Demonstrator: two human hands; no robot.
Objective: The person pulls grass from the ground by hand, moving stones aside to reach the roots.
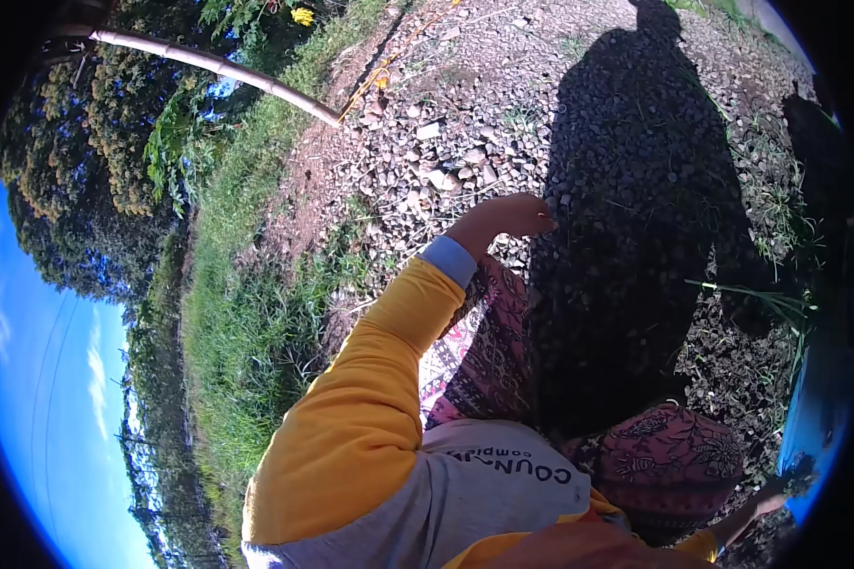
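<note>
My left hand [527, 215] hangs above the gravel beyond my knee, in a yellow sleeve with a pale cuff. Its fingers are bent together, and nothing shows in them. At the lower right, my right hand [767, 503] reaches out low past my other knee. Its fingers are closed at a dark, ragged clump [801, 474] that looks like soil with roots or weeds. Behind the clump is a blue object [821, 417], perhaps a container or sheet, partly in shadow and cut off by the view's edge. Long green grass blades [764, 299] lie near it.
Gravel [446, 161] spreads ahead, partly under my dark shadow [636, 190]. A bamboo pole [218, 66] stands with a yellow-orange cord [365, 90] at its end. Grass [232, 351] and trees [95, 161] line the left. Patterned trousers [678, 455] cover my bent knees.
</note>
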